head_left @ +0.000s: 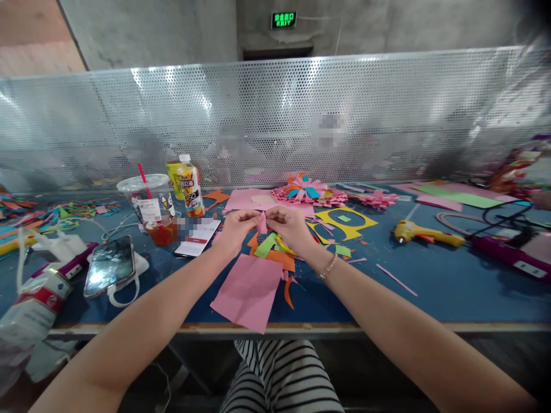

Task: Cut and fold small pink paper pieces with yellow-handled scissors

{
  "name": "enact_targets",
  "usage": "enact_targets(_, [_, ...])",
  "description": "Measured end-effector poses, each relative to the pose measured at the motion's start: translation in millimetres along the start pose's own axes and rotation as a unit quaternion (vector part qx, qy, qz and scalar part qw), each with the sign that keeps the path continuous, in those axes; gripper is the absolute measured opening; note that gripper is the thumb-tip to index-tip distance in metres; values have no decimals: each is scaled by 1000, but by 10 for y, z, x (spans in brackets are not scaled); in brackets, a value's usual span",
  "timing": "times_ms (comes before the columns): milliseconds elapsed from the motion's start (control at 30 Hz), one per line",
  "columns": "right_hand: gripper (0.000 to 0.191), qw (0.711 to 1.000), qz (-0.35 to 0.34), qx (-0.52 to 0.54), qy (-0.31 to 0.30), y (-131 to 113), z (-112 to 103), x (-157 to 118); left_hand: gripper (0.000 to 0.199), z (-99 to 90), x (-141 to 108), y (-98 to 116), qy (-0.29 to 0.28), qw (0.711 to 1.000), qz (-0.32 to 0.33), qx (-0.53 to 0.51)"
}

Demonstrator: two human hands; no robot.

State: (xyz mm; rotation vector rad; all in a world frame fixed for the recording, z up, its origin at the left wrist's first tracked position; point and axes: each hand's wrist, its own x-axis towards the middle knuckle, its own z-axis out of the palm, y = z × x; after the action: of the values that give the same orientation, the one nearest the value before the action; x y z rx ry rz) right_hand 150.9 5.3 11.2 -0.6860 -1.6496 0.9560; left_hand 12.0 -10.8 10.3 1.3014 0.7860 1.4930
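My left hand (237, 230) and my right hand (293, 230) meet over the middle of the table, fingertips pinched together. Between them they hold a small piece of pink paper (262, 222). Green paper scraps (266, 245) and orange paper (282, 261) lie right under my hands. A yellow-handled tool (283, 246), mostly hidden by my right hand, sits among them. Closer to me, a larger pink paper sheet (247, 292) rests at the table's front edge. Fringed pink paper flowers (307, 190) are behind my hands.
To the left stand a plastic drink cup (148, 209), a bottle (190, 186), a phone (111, 265) and a second phone (198, 238). On the right are a yellow glue gun (426, 233), a purple power strip (512, 258) and cables. Yellow cut-out paper (361, 221) lies nearby. A perforated metal screen (275, 115) borders the back.
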Motion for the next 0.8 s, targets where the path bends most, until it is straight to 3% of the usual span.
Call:
enact_targets(300, [9, 995, -43, -83, 23, -28, -14, -6, 16, -15, 6, -5, 9, 1000, -12, 7])
enact_targets(800, [9, 999, -19, -39, 18, -71, -8, -11, 22, 17, -21, 47, 2, 999, -27, -25])
